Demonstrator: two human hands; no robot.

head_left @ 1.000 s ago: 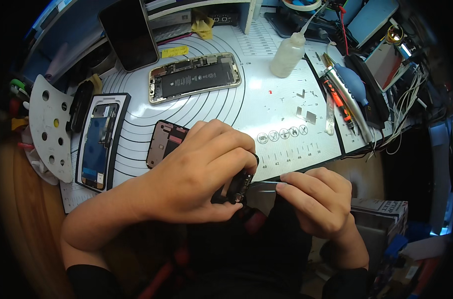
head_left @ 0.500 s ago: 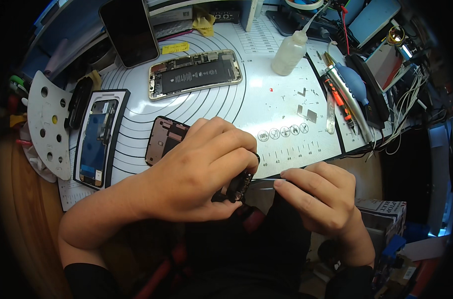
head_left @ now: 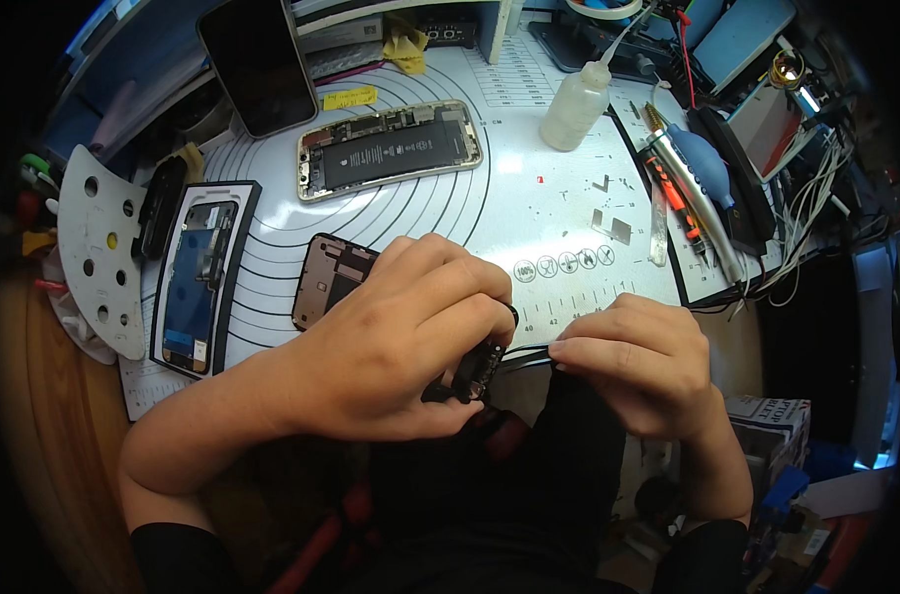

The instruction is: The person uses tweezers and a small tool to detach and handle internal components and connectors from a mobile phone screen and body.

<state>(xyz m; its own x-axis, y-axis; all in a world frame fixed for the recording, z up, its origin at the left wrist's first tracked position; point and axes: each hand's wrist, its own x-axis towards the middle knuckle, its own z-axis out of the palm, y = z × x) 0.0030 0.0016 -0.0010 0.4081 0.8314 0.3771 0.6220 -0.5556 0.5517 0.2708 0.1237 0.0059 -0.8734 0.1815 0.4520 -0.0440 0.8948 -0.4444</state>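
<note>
- Head view, the only one: where does the phone screen (head_left: 319, 282) lie from your grip?

- Around the middle of the frame, right under your left hand (head_left: 405, 332), whose back hides its centre. Your fingers curl over its upper edge and your thumb presses near its lower right corner, so that hand is closed around it.

- Which way does its long side run?

- Left to right, slanting downward. One end shows beyond your knuckles, left of centre; the other, carrying small dark parts, pokes out between your fingers and thumb, just below the middle.

- And your right hand (head_left: 648, 351)?

- Right of centre, a little below mid-height. Your thumb and fingertips are pinched on what look like thin metal tweezers (head_left: 529, 363), pointing left and nearly level at that lower right end. Your left hand is the nearer one, being on the screen; your right stays apart from it, with only the tool spanning the gap. I cannot tell whether its tips touch.

- What else lies around you?

- Above your hands, on the white mat (head_left: 519, 188), an opened phone (head_left: 386, 153) with its battery bare; at the left, a dark tray (head_left: 235, 282) holding another panel (head_left: 195, 287); upper right of centre, a squeeze bottle (head_left: 574, 109).
</note>
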